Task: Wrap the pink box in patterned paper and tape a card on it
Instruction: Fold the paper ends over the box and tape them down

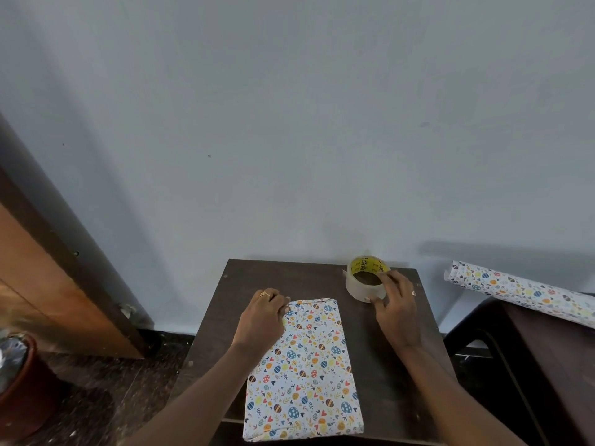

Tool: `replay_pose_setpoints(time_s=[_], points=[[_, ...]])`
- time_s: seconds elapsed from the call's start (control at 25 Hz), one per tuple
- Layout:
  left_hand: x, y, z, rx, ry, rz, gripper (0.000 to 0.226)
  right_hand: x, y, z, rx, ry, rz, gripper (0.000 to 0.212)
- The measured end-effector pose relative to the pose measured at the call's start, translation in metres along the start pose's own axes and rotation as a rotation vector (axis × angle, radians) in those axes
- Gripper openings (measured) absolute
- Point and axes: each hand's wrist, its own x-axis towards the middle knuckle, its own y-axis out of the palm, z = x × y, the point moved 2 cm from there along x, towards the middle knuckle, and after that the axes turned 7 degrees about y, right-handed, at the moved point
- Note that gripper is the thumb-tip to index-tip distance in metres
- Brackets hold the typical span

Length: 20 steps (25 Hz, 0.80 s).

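The box (306, 368), covered in white paper printed with coloured eggs and hearts, lies flat on a small dark wooden table (380, 358). None of the pink shows. My left hand (262, 312) rests on the box's far left corner, fingers curled over the folded edge there. At the table's far right corner my right hand (394, 300) grips a roll of clear tape (365, 280) with a yellow core, thumb and fingers on its rim. No card is in view.
A roll of the same patterned paper (521, 291) lies on a dark surface at the right. A wooden door frame (64, 252) leans in at the left, with a reddish pot (25, 381) on the speckled floor below. A pale wall stands right behind the table.
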Motion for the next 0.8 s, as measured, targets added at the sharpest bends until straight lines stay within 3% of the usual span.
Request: replay_pose_setpoints(time_s=[0.2,0.32,0.52,0.8], points=[[0.001,-0.001,0.000,0.003,0.001,-0.017,0.018,0.017,0.012,0.020,-0.141,0.022,0.150,0.039],[0.000,-0.002,-0.001,-0.007,-0.002,-0.005,0.017,0.023,0.015,0.029,-0.199,0.007,0.127,0.024],[0.000,-0.001,0.001,-0.013,-0.005,-0.007,0.016,0.006,0.011,0.031,-0.358,-0.270,0.153,0.030],[0.001,-0.002,-0.001,-0.007,0.008,-0.046,0.018,0.002,0.019,0.037,-0.511,-0.341,0.119,0.029]])
